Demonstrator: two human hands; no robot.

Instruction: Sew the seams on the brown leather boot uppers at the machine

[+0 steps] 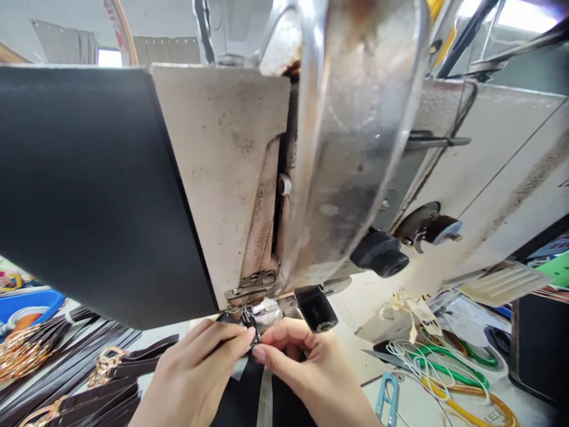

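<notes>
Right under the head of a sewing machine [208, 154], both my hands meet beside the presser foot [247, 314]. My right hand [306, 362] is closed in a pinch, thumb against forefinger, on the end of a narrow dark strip [256, 337]. From the other side, my left hand [204, 362] keeps its fingers pressed together, with the fingertips at that strip. Its thumb and whatever lies beneath it are hidden. Below my hands, black material [242, 394] runs toward me with a pale band [265, 397] along it.
Bundled dark straps [93, 362] with gold-coloured metal ends lie at left, near a blue container [31, 308]. At right are green-handled scissors [453, 362], yellow-orange handles [471, 409], tangled white cord [413, 356] and light-blue thread snips [387, 394]. A clear curved guard [351, 148] hangs close above.
</notes>
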